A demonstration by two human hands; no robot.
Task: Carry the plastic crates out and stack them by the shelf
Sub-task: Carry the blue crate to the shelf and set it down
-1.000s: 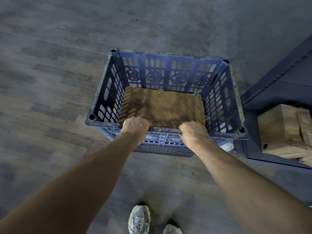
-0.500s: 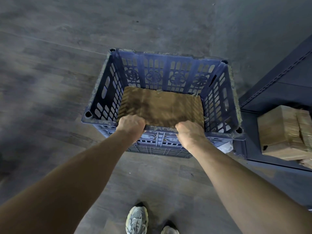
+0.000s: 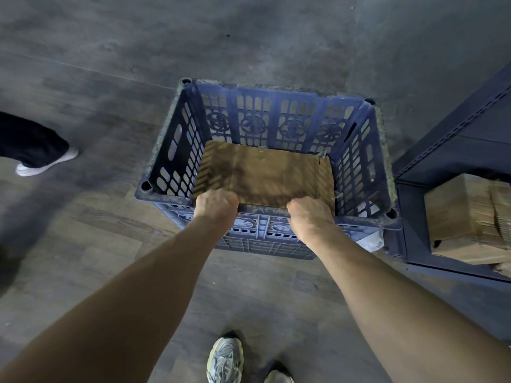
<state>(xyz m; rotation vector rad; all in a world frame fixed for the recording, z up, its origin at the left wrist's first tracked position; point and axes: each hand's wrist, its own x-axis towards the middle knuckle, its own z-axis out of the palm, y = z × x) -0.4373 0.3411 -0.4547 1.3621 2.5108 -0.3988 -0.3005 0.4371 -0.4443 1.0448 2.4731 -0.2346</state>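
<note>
**Blue crate held right next to the shelf**

The grey floor (image 3: 83, 244) fills most of the view. The dark shelf (image 3: 470, 128) stands on the right, with brown boxes (image 3: 464, 217) on a low level. The blue crate (image 3: 276, 117) is just beside the shelf, and its right corner looks almost on the shelf post. I cannot tell if the crate sits on the floor or hangs a little above it. A flat brown cardboard sheet (image 3: 265, 172) lies in the bottom of it.

The left hand (image 3: 215, 203) and the right hand (image 3: 309, 217) both grip the near rim, with fingers curled over the edge. They sit close together near the middle.

What could go wrong? Both hands hold only one side, so the far side could dip and the crate could tip. The corner could bump the shelf post. Another person's foot (image 3: 45, 164) is on the left, so a swing that way could hit it.

Compared with half a second ago, the crate and both hands are in nearly the same spot. That leg and white shoe on the left are new.
</note>
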